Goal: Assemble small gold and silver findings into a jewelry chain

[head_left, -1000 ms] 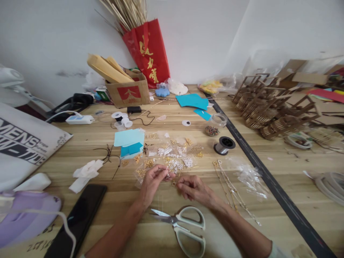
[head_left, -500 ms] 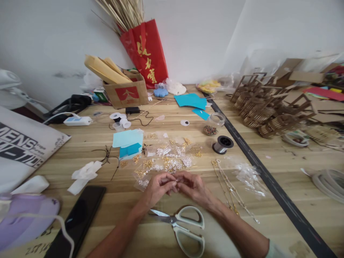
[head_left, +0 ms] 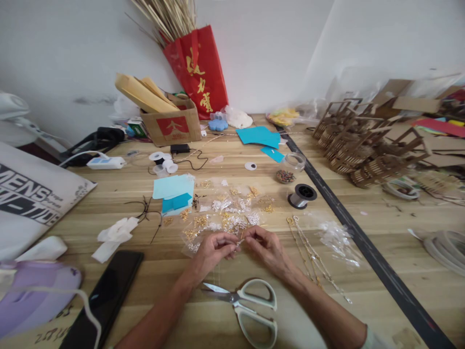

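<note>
Hands point(head_left: 217, 248) point(head_left: 268, 247) farther apart than before, small gold piece point(head_left: 241, 236) between them

Gold and silvery jewellery pieces point(head_left: 238, 222) dot a tan-streaked worktop point(head_left: 160, 266), cream-handled scissors point(head_left: 234, 298) toward its near edge. Gold characters point(head_left: 206, 103) mark a red bag point(head_left: 214, 63) along the far edge.

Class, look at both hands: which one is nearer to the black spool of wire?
The right hand. It is to the left of the spool and closer to the camera; the left hand lies farther left, beyond the right hand.
</note>
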Action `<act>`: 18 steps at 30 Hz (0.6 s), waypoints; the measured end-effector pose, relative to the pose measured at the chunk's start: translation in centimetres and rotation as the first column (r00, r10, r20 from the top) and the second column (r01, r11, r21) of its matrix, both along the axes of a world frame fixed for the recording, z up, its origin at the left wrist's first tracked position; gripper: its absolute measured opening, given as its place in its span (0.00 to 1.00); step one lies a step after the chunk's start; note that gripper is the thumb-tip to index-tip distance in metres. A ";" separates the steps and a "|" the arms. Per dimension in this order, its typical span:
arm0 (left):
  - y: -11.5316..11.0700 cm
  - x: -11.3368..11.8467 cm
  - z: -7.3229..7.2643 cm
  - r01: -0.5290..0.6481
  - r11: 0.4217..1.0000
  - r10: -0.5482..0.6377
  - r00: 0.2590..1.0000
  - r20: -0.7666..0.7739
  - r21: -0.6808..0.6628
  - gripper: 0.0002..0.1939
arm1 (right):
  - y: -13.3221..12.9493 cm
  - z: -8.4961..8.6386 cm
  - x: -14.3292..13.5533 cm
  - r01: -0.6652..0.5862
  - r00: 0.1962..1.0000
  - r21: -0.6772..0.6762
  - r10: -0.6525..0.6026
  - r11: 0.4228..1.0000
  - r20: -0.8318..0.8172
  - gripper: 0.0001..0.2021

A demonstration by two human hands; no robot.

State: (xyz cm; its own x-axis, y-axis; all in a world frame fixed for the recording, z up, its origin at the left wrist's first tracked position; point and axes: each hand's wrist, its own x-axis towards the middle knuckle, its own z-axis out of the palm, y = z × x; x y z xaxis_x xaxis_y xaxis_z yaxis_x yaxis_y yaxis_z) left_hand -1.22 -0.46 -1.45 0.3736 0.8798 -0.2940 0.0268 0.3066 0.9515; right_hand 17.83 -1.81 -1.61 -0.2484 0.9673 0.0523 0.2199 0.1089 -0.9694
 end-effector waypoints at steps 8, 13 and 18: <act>-0.2 0.1 -0.4 0.052 0.997 -0.048 0.996 -0.075 0.058 0.12 | 0.0 0.3 0.2 0.007 0.997 -0.046 -0.011 0.999 -0.072 0.12; -0.2 0.1 -0.3 0.067 0.995 -0.059 0.992 -0.108 0.079 0.08 | 0.2 0.5 0.3 0.022 0.993 -0.104 -0.034 0.994 -0.113 0.14; -0.1 0.1 -0.1 0.075 0.994 -0.063 0.989 -0.137 0.080 0.09 | 0.3 0.7 0.4 0.029 0.992 -0.123 -0.044 0.992 -0.119 0.14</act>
State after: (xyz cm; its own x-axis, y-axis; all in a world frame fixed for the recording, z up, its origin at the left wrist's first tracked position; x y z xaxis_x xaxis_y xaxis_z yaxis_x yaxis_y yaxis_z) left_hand -1.12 -0.60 -1.51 0.3966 0.8771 -0.2710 0.1738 0.2181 0.9603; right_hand 18.23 -1.48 -0.93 -0.2116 0.9766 -0.0374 0.1012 -0.0161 -0.9947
